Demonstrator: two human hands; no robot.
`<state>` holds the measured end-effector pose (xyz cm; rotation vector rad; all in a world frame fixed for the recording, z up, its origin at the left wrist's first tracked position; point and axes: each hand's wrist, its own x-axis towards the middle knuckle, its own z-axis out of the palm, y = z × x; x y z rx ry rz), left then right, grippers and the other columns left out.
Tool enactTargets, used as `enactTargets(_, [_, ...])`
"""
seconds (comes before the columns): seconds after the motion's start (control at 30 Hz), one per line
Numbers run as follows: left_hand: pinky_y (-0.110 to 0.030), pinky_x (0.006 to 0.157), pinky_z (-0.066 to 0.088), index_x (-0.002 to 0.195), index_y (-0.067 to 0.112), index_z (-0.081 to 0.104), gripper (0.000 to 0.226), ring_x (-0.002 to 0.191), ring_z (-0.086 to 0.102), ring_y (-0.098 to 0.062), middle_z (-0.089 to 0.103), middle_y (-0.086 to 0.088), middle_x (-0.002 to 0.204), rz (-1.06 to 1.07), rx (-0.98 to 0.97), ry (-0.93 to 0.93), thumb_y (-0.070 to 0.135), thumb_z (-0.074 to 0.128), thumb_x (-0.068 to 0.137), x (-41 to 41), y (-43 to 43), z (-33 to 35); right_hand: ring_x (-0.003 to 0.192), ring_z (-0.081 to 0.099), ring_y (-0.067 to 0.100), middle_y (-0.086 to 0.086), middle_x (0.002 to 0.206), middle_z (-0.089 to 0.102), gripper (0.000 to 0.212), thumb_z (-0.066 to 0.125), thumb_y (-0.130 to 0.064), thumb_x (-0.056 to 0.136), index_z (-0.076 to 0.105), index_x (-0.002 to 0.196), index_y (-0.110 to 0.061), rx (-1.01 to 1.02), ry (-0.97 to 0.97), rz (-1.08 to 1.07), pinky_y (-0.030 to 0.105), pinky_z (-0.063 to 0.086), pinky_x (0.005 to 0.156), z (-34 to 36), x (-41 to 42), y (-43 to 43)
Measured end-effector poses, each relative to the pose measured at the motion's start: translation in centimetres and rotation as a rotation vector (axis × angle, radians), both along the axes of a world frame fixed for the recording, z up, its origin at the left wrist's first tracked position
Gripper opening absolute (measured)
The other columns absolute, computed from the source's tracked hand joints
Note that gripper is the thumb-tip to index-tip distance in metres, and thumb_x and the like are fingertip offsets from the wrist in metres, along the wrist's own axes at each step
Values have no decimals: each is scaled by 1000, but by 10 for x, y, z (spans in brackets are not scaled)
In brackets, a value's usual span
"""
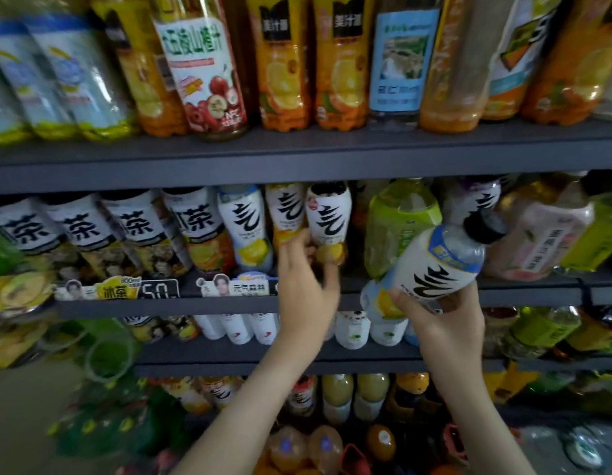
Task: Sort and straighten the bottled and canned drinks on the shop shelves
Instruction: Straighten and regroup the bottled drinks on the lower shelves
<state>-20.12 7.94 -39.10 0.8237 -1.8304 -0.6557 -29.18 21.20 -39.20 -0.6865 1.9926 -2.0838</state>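
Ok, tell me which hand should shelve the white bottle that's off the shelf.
Right hand. It already grips the white bottle, tilted in front of the middle shelf. The left hand is busy, fingers on the matching bottles standing in the row.

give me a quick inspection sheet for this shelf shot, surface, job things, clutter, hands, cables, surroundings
surface: dark grey middle shelf with price tags on its front edge
job's things: white bottle with blue band held tilted off the shelf, cap pointing up-right; white bottle with yellow base standing in the row, next to similar white bottles
clutter: green bottle and pink-label bottle leaning at the right of the same shelf
grippers: left hand fingers on the yellow-base bottle's lower part; right hand gripping the blue-band bottle's base
cables: nothing seen
surroundings: orange juice bottles on the shelf above; more drinks on lower shelves, blurred
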Motion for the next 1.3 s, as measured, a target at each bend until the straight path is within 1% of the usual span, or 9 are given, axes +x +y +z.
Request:
enactTargets(0.1, [-33, 99, 44, 133, 5, 38, 53, 117, 47, -20, 42, -7, 126, 92, 98, 15, 24, 62, 90, 13, -32, -8, 100, 59, -9, -22, 109, 62, 63, 81, -7, 71, 52, 124, -23, -15, -23, 47, 17, 50, 83, -6, 21, -18])
enactTargets(0.27, [-36, 100, 42, 142, 12, 34, 72, 125, 44, -21, 45, -7, 137, -107, 287, -222, 43, 66, 85, 4, -41, -24, 97, 62, -6, -14, 108, 66, 63, 82, -4, 69, 53, 124, -17, -12, -13, 88, 15, 53, 82, -23, 43, -40])
enactTargets(0.43, [-36, 87, 43, 132, 6, 43, 52, 113, 51, -30, 53, -14, 125, -72, 214, -370, 37, 57, 93, -17, -47, -31, 96, 60, -9, -15, 110, 65, 65, 82, -8, 70, 52, 126, -21, -5, -20, 38, 6, 50, 73, -32, 42, -42])
enactTargets(0.63, [-35, 89, 41, 137, 6, 38, 54, 115, 50, -32, 51, -17, 127, -90, 204, -455, 34, 55, 94, -32, -50, -20, 102, 59, -6, -17, 113, 63, 67, 82, -9, 70, 52, 128, -23, -11, -26, -16, 24, 50, 87, -28, 35, -37])
enactTargets(0.77, [-32, 88, 41, 131, 7, 44, 48, 114, 51, -29, 51, -13, 127, -83, 176, -411, 32, 58, 93, -25, -52, -25, 99, 61, -6, -17, 110, 64, 66, 82, -7, 70, 51, 127, -21, -9, -30, -10, 21, 51, 84, -27, 35, -40])
enactTargets(0.87, [-31, 92, 39, 136, 8, 39, 59, 122, 46, -27, 47, -11, 135, -101, 225, -399, 35, 62, 89, -22, -53, -30, 97, 61, -6, -14, 108, 65, 65, 82, -7, 70, 52, 126, -18, -6, -28, 4, 15, 54, 79, -30, 36, -45])
enactTargets(1.07, [-34, 98, 42, 137, 9, 40, 60, 122, 48, -24, 50, -10, 134, -115, 218, -271, 36, 64, 88, -21, -54, -30, 101, 61, -2, -13, 111, 65, 65, 82, -10, 70, 52, 127, -20, -31, -48, 7, 19, 51, 83, -31, 35, -49])
enactTargets(1.17, [-34, 101, 42, 133, 4, 41, 53, 121, 46, -25, 45, -12, 130, 92, 66, -71, 25, 63, 90, -14, -56, -27, 97, 61, -7, -19, 106, 64, 63, 82, -9, 69, 53, 124, -21, -33, -47, 10, 18, 50, 81, -29, 34, -50])
enactTargets(1.3, [-28, 114, 25, 143, -5, 24, 68, 138, 30, -29, 32, -21, 146, 178, 53, -41, 13, 62, 89, -24, -65, -24, 95, 60, -10, -24, 100, 64, 61, 82, -8, 69, 53, 120, -22, -52, -50, 10, 19, 49, 80, -30, 34, -52])
